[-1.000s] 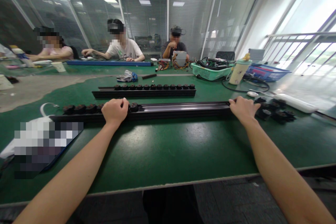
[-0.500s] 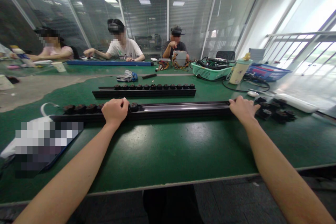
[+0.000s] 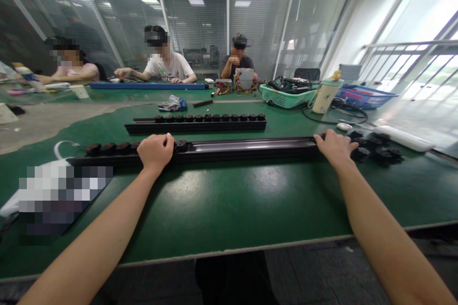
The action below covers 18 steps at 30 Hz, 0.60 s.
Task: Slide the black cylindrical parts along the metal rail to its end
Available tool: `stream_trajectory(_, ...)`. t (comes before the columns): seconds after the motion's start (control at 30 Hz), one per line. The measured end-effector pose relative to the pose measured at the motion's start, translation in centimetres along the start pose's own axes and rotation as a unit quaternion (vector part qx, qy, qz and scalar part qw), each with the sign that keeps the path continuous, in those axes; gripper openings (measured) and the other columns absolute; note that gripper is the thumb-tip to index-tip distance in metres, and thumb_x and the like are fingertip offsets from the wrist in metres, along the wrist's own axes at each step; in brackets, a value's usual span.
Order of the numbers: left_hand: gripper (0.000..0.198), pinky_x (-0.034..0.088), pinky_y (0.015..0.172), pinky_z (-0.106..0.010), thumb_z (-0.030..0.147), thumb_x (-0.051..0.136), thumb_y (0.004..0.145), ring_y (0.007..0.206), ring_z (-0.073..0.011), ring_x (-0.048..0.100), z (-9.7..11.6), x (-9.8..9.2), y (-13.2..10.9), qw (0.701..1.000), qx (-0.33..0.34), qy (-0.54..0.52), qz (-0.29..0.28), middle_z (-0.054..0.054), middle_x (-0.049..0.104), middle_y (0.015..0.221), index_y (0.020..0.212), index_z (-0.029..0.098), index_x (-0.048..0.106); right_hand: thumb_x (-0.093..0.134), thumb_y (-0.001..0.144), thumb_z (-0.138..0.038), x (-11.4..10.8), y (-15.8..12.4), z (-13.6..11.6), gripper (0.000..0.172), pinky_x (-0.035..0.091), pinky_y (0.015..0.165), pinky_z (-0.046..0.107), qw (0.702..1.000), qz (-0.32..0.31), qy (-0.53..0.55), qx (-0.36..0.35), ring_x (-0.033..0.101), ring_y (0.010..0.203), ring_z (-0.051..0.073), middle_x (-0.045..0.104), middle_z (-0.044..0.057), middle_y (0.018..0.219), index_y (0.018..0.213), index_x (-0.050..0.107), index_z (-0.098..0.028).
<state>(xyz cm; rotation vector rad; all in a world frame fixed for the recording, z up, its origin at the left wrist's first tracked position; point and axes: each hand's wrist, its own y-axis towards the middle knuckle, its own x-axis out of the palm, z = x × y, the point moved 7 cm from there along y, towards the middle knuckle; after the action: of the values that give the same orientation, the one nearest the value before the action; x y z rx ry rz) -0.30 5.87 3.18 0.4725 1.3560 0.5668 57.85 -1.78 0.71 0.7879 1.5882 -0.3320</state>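
From the head view, we see the long black rail (image 3: pixel 250 146) lying crosswise on the green table (image 3: pixel 229 219), directly under our left hand (image 3: pixel 156 151), which is curled among the round black parts (image 3: pixel 109 148); we cannot tell what its hidden fingers pinch. Our right hand (image 3: pixel 335 145), fingers bent, touches the rail's right end, beside loose black parts (image 3: pixel 385 156); its grip is unclear.

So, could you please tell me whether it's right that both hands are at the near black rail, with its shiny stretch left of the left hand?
Not quite: the head view shows the shiny stretch between the left hand and the right hand; both are indeed at the near black rail.
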Motion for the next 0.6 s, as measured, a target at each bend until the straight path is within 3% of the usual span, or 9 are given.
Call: stream_trajectory(0.6, 0.060, 0.034, 0.070, -0.036, 0.044, 0.027, 0.100, 0.085, -0.0275, 0.063, 0.0, 0.1, 0.1, 1.000, -0.002, 0.008, -0.005, -0.014, 0.073, 0.093, 0.097, 0.018, 0.081, 0.047, 0.100, -0.051, 0.5, 1.0, 1.4, 0.051, 0.031, 0.106, 0.065, 0.999, 0.043, -0.001, 0.020, 0.052, 0.127, 0.045, 0.064, 0.026, 0.129, 0.126, 0.068, -0.013)
